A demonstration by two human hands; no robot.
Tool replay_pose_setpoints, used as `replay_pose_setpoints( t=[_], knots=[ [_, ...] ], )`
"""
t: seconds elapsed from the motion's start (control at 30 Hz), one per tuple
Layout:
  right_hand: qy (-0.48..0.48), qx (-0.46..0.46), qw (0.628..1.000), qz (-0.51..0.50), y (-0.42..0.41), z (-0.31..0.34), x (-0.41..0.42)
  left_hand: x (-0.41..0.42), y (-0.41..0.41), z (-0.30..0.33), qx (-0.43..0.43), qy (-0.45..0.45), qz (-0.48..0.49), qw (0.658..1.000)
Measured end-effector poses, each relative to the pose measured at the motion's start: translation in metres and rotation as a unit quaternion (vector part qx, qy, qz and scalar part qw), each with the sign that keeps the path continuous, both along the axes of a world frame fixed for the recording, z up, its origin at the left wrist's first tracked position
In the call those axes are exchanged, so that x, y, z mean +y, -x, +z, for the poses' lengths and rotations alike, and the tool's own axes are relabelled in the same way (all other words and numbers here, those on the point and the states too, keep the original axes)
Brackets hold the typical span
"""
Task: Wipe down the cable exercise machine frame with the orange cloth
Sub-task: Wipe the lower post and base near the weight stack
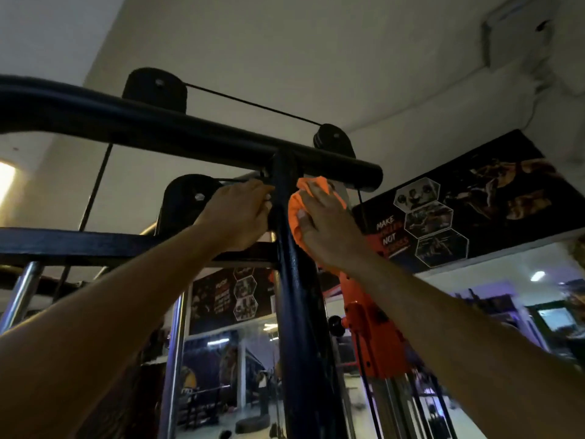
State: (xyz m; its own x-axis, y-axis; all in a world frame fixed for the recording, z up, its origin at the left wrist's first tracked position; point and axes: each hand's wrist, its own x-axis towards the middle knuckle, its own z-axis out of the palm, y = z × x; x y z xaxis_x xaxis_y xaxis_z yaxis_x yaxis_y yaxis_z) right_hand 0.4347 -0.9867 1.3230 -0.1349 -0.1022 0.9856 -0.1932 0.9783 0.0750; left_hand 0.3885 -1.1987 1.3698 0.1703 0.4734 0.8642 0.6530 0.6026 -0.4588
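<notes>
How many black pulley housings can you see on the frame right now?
3: one atop the top bar at left, one at its right end, one below beside the left hand. Others may be hidden.

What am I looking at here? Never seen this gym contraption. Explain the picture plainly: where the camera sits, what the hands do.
The camera sits on the person's head, tilted up toward the ceiling. The black bars are the frame of a cable exercise machine: an upright post meets a top crossbar, with round pulleys guiding a thin cable. The right hand presses an orange cloth against the post. The left hand grips the frame beside it. Gym posters hang behind.
</notes>
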Motion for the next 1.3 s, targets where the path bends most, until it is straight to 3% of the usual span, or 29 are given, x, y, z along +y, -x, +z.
replay_pose_setpoints(
  t=[0.17,0.4,0.67,0.87,1.1,1.3],
  knots=[
    [0.030,-0.004,0.997,0.077,0.061,-0.017,-0.015,0.004,0.020,0.010,-0.003,-0.041,0.088,0.995],
    [0.055,-0.029,0.984,0.165,0.063,0.058,-0.007,0.006,0.036,0.020,0.006,-0.037,0.124,0.992],
    [-0.024,-0.025,0.992,0.122,0.078,0.032,0.011,0.011,0.045,0.012,0.024,-0.054,0.133,0.989],
    [-0.001,-0.044,0.987,0.156,0.065,0.075,0.004,0.007,0.053,0.015,0.042,-0.050,0.139,0.988],
    [-0.023,-0.018,0.991,0.132,0.075,0.034,0.008,0.007,0.056,0.013,0.048,-0.049,0.136,0.988],
    [0.012,-0.045,0.986,0.160,0.061,0.081,0.000,0.005,0.056,0.015,0.055,-0.045,0.135,0.988]
  ],
)
